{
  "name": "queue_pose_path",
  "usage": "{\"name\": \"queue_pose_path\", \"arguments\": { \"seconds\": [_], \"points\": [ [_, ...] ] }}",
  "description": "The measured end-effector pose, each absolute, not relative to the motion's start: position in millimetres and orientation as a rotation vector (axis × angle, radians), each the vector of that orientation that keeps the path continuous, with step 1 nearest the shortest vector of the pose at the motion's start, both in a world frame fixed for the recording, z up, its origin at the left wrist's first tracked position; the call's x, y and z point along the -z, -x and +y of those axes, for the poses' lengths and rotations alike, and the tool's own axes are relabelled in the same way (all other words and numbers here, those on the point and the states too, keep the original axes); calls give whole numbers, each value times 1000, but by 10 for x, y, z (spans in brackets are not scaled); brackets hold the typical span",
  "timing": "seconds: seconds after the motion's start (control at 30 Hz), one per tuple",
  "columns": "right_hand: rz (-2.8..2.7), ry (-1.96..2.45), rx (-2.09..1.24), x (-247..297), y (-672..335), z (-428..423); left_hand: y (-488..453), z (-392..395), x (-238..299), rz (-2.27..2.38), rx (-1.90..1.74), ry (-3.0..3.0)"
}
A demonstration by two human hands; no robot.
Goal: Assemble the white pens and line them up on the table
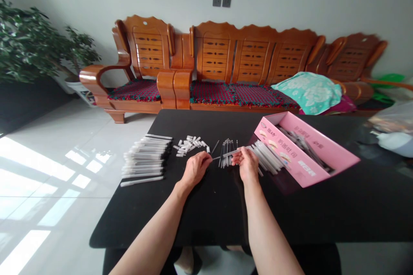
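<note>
Two bare forearms reach over a black table (pixel 200 219). The left hand (pixel 195 167) is curled, its fingertips pinched narrowly on the thin end of a refill (pixel 217 157). The right hand (pixel 247 164) closes its fingers round the pale pen barrel (pixel 230 153) that the refill runs into. The joined piece lies level between the two hands, just above the tabletop near the table's middle.

Right behind it lies a bunch of dark refills (pixel 227 146), pointing away from the person. Just right of the right hand is a fanned heap of clear barrels (pixel 269 157), which touches an open pink carton (pixel 309 167) with more dark parts inside. To the left, beyond the left hand, small white caps (pixel 190 143) lie scattered. Further left, a neat stack of white pens (pixel 146 159) sits at the table's edge.

Past the table stands a carved wooden sofa set (pixel 226 56) with red woven cushions and a teal floral cloth (pixel 309 90) heaped at its right end. A leafy potted plant (pixel 35 43) fills the left corner, and two dark wall sockets (pixel 222 0) sit above the sofa.
</note>
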State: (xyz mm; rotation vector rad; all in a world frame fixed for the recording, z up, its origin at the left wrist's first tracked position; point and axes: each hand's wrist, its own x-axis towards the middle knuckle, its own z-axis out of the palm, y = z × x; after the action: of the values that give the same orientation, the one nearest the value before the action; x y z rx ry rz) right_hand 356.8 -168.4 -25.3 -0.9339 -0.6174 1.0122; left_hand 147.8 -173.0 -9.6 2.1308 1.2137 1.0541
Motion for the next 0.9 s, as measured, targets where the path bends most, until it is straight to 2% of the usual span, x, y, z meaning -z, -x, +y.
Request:
{"name": "queue_pose_path", "arguments": {
  "seconds": [0.23,0.53,0.9],
  "points": [
    [-740,825,-1405,224,-3500,-1741,-1568,-1793,80,1188,-1070,-2060],
    [-380,561,-1357,278,-3683,-1682,-1276,-1614,152,1629,-1366,-1735],
    [-537,589,-1394,306,-3594,-1695,-1405,-1658,207,1791,-901,-2097]
  ]
}}
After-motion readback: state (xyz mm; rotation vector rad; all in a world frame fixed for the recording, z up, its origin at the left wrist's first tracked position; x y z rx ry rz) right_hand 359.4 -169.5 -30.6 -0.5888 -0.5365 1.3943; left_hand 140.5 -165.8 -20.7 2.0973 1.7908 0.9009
